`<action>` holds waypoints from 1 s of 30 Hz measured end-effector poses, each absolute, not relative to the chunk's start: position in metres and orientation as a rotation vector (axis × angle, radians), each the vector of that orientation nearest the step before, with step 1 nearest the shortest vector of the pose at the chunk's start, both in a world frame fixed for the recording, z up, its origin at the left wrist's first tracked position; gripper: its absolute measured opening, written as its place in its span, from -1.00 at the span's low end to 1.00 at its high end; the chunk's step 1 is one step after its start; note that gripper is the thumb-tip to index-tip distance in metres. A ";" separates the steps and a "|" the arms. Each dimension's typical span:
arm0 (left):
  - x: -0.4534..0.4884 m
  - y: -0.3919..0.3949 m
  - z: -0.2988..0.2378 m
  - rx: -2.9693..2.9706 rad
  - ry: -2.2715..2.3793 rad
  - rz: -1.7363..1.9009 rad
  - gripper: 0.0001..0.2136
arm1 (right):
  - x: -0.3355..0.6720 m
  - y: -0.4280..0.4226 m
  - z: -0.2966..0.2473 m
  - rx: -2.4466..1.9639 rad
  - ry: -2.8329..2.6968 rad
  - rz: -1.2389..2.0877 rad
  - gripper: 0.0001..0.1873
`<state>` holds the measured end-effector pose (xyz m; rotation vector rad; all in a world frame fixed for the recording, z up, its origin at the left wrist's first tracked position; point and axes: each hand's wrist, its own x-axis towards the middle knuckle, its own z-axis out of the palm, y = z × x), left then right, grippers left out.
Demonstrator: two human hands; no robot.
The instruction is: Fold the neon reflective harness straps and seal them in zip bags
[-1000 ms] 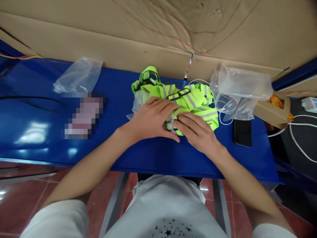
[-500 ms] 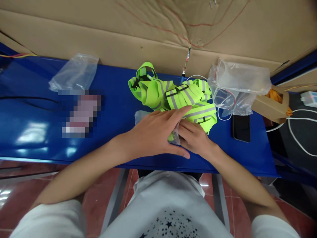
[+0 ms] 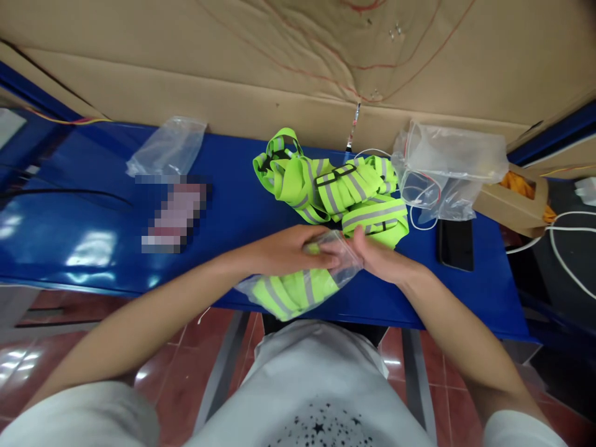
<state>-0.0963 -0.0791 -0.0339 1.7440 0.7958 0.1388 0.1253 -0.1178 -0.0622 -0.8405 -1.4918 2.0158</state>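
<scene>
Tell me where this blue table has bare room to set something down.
Between the pixelated item and the green straps, and in front of the black phone. It's crowded back right, with clear bags and a cardboard box, and front centre, around the bagged straps.

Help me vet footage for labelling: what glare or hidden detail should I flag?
Head view: white glare patches mark the blue table at left; head view: highlights dot the red tiled floor, lower left; head view: pixelation masks a pinkish item; head view: sheen on the held clear plastic bag slightly veils its lime reflective straps.
</scene>
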 end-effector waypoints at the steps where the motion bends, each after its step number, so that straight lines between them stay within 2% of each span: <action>1: -0.093 -0.080 -0.040 1.703 0.758 0.153 -0.54 | 0.126 -0.118 -0.062 -0.823 -1.595 1.983 -0.22; 5: -0.092 -0.076 -0.061 1.453 0.618 0.302 -0.57 | 0.129 -0.120 -0.053 -0.912 -1.791 1.556 -0.61; 9: -0.105 -0.067 -0.067 1.180 0.531 0.443 -0.50 | 0.142 -0.120 -0.034 -1.018 -1.851 0.954 -0.80; 11: -0.109 -0.066 -0.066 1.156 0.456 0.458 -0.47 | 0.149 -0.119 -0.030 -1.035 -1.967 0.830 -0.77; 14: -0.108 -0.069 -0.066 1.303 0.476 0.585 -0.46 | 0.153 -0.119 -0.033 -1.124 -2.023 0.901 -0.67; 17: -0.103 -0.074 -0.064 1.480 0.668 0.749 -0.52 | 0.153 -0.119 -0.041 -1.092 -2.003 0.947 -0.79; 21: -0.100 -0.071 -0.056 1.475 0.771 0.685 -0.62 | 0.158 -0.120 -0.044 -0.944 -1.975 0.955 -0.93; 25: -0.102 -0.064 -0.052 1.445 0.699 0.664 -0.73 | 0.167 -0.123 -0.042 -1.038 -1.933 0.931 -0.80; 30: -0.105 -0.064 -0.063 1.319 0.707 0.704 -0.72 | 0.169 -0.122 -0.048 -1.160 -1.809 0.976 -0.87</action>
